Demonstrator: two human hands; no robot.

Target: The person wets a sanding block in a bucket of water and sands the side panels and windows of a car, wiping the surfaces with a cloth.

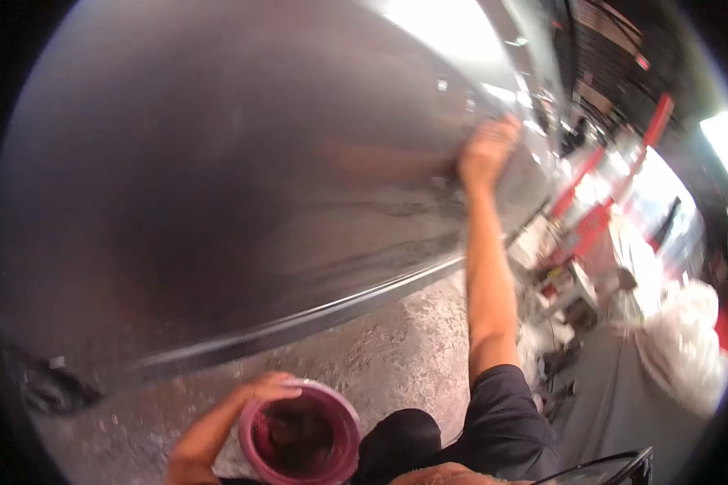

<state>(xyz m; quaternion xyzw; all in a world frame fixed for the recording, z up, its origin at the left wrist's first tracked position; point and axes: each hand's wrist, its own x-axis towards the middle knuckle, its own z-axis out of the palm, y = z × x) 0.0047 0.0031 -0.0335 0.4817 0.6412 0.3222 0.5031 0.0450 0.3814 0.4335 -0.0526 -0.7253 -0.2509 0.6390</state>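
Beside a big dark panel [218, 178], which looks like the side of a car, someone is down low with 2 bare hands set to different places. The right hand [487, 155] is up against the panel near its far end, by the bright edge. It's blurred from where I stand: the fingers seem bent and close together, yet I can't tell whether they press flat or have something tucked beneath them.

Down by the floor [412, 331], the left hand [271, 390] has its fingers hooked over the rim of a pink bucket [349, 428], clamped there as far as I can see; the thumb is hard to make out. I'd guess the grip is to steady the bucket, and that it sits just beside a dark-clad knee [400, 436] so it's within easy reach. Inside lies something dark and wet-looking, too dim to name.

As for pose, the right arm runs nearly straight from a black sleeve [501, 396], well past the panel's lower strip [299, 323], with the wrist bent a little; probably the full stretch lets the body stay put. The left arm is bent at the elbow and low.

Off to the right are a red stand [586, 226] and a pale plastic bag [683, 339].
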